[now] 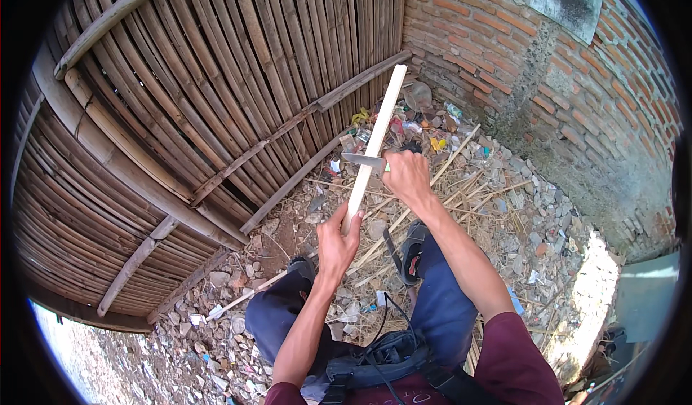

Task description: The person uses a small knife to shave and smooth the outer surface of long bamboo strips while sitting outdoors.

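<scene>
A long pale strip of wood or split bamboo (381, 120) slants up and away in front of me. My left hand (337, 240) is wrapped around its near end. In my right hand (407, 178) is a knife (362, 160), its blade lying across the strip near the middle and pointing left. Only a bit of the greenish handle shows; my fingers hide the rest. The far end of the strip is free in the air. Between my feet, a dark, long flat blade-like object (393, 250) lies low, partly hidden.
A bamboo-slat wall (238, 59) rises on the left, meeting a brick wall (490, 44) at the back. Rubble and litter (519, 217) cover the ground, with thin shavings and bamboo sticks (461, 152) around my feet. A concrete ledge (587, 297) stands at right.
</scene>
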Tool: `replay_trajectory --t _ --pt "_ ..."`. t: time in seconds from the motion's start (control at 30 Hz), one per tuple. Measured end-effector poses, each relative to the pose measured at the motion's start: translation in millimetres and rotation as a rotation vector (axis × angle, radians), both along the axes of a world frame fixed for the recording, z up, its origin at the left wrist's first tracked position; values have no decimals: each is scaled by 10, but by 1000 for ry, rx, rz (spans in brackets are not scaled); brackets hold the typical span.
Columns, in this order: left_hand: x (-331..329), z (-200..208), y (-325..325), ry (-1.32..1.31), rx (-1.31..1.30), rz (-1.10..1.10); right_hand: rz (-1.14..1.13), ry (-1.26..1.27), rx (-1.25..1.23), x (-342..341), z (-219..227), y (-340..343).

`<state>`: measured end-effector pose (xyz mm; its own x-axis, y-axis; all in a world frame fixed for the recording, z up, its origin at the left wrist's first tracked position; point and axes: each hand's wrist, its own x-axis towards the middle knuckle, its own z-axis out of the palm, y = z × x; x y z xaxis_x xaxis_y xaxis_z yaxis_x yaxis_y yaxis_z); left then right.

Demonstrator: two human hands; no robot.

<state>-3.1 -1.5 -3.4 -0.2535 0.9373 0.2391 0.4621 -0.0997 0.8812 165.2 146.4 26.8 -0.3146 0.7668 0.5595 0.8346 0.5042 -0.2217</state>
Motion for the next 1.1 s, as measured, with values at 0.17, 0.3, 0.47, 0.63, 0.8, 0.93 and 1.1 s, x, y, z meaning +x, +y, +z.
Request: replay_trajectory --t 0.17,0.3,0.47,0.63,0.8,0.93,1.1 --pt "2 13 -3 17 -4 4 -10 6 15 9 22 93" --pt "18 26 -30 33 31 16 -34 16 17 7 27 130" --pt "7 75 -47 60 48 25 -81 32 9 -3 50 185" --pt "123 -29 -187 25 41 -68 -411 290 -55 611 65 656" --pt "76 -61 -235 73 17 -109 -560 397 12 942 103 726" --pt "23 205 -209 4 -156 -113 -386 437 2 932 127 624" --pt "-80 74 -112 8 -159 -113 -93 411 34 569 95 336"
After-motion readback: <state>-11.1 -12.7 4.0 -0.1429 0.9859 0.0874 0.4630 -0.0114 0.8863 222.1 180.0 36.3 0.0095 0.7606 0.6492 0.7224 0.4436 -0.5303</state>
